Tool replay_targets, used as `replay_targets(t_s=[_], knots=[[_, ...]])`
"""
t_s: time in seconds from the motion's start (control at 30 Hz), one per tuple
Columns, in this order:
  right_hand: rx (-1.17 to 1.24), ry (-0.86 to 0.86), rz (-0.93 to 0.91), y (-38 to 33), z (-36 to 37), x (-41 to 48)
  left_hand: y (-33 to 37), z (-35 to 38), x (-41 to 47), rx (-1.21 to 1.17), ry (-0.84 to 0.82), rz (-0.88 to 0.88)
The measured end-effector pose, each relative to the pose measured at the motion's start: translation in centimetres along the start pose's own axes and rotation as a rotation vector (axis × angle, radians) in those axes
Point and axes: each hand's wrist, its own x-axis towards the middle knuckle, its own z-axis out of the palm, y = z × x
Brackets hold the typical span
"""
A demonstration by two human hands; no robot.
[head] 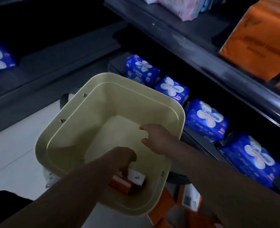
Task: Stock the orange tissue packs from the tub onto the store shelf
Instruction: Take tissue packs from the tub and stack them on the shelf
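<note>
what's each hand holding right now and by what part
Left hand grips an orange tissue pack by its upper end, in the tub. Right hand holds nothing.

We see a cream tub (66, 129), square with rounded corners, upright on the floor beside the dark store shelf (201, 35). Two orange tissue packs (131, 180), orange with white faces, lie side by side in its near corner, the left hand (124, 159) curling its fingers onto one. Larger orange packs (257, 41) stand on the shelf.

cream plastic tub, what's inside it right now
Orange-and-white tissue packs, seemingly two, lie in the near corner of the cream plastic tub; the left hand reaches onto them, hiding part. Elsewhere the floor is bare.
</note>
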Motion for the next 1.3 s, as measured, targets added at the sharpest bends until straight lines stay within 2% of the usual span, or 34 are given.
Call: replay_targets(t_s=[0.13, 0.33, 0.43, 0.53, 0.63, 0.7, 0.8, 0.9, 1.13, 1.2, 1.3], knots=[[-0.008, -0.02, 0.021, 0.7, 0.5, 1.0, -0.1, 0.5, 0.8, -0.008, -0.083, 0.023], [-0.006, -0.023, 0.048, 0.8, 1.1, 1.7, -1.9, 0.5, -0.5, -0.296, -0.032, -0.073], [0.006, -0.022, 0.067, 0.5, 1.6, 1.8, -5.4, -1.4, -3.2, -0.358, 0.201, -0.098], [-0.012, -0.034, 0.063, -0.3, 2.4, 1.6, -8.4, -2.4, -6.9, -0.561, 0.417, -0.131], [-0.003, -0.115, 0.059, -1.8, 3.8, 1.6, -10.8, -2.3, -9.6, -0.738, 0.62, -0.11], [0.029, -0.205, 0.073, -2.9, 5.3, 2.0, -11.6, -2.0, -10.7, -0.755, 0.68, -0.112], [0.049, -0.339, 0.097, -4.2, 7.9, 2.7, -12.6, -1.4, -10.2, -0.717, 0.682, -0.199], [0.006, -0.4, 0.113, -4.9, 10.2, 3.4, -13.1, -1.2, -9.4, -0.713, 0.682, -0.262], [-0.126, -0.515, 0.106, -5.7, 14.4, 4.8, -13.1, -1.1, -9.2, -0.763, 0.744, -0.233], [-0.099, -0.51, 0.083, -5.7, 14.4, 5.0, -13.0, -1.2, -9.2, -0.774, 0.756, -0.233], [-0.015, -0.396, 0.059, -5.4, 14.0, 5.0, -12.6, -1.5, -9.5, -0.807, 0.76, -0.207]])
